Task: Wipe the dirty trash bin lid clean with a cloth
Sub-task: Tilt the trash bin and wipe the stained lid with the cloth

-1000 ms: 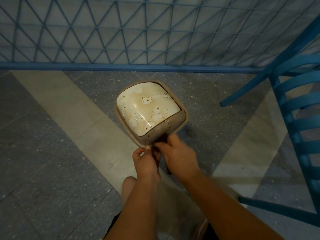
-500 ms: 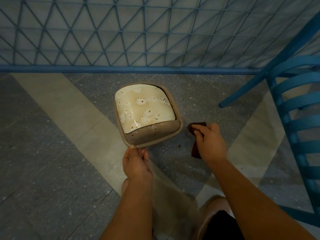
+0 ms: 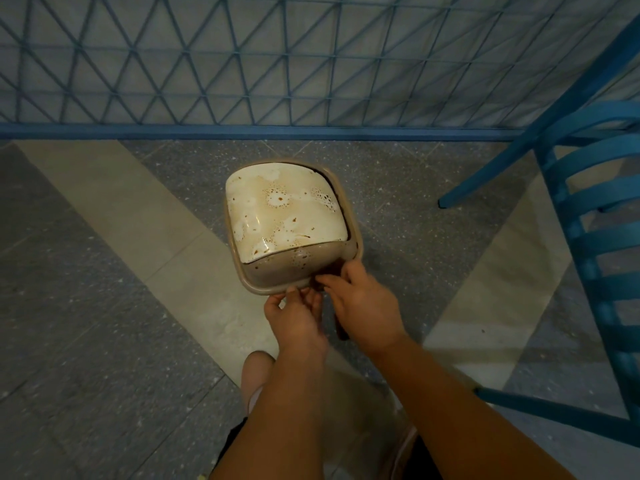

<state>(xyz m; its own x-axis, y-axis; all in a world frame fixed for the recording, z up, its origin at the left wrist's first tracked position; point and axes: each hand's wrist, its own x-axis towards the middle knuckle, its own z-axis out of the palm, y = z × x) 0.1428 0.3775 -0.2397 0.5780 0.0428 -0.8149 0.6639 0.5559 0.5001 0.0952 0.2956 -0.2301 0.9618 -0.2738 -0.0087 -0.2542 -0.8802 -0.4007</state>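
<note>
A cream trash bin lid point(image 3: 284, 216) with brown stains and a tan rim sits on the bin in the middle of the floor. My left hand point(image 3: 294, 317) pinches the rim at its near edge. My right hand point(image 3: 363, 306) holds a dark brown cloth point(image 3: 341, 329) and presses it against the near right corner of the lid. Most of the cloth is hidden under the hand; a strip hangs below the palm.
A blue lattice fence point(image 3: 277, 64) with a blue base rail runs across the back. A blue slatted chair point(image 3: 595, 237) stands at the right, one leg reaching toward the bin. The floor is grey speckled tile with beige bands. My knee point(image 3: 256, 372) shows below the hands.
My right hand, with the cloth, moved left from the floor beside the bin onto the lid's near right corner. The left hand kept its hold on the rim.
</note>
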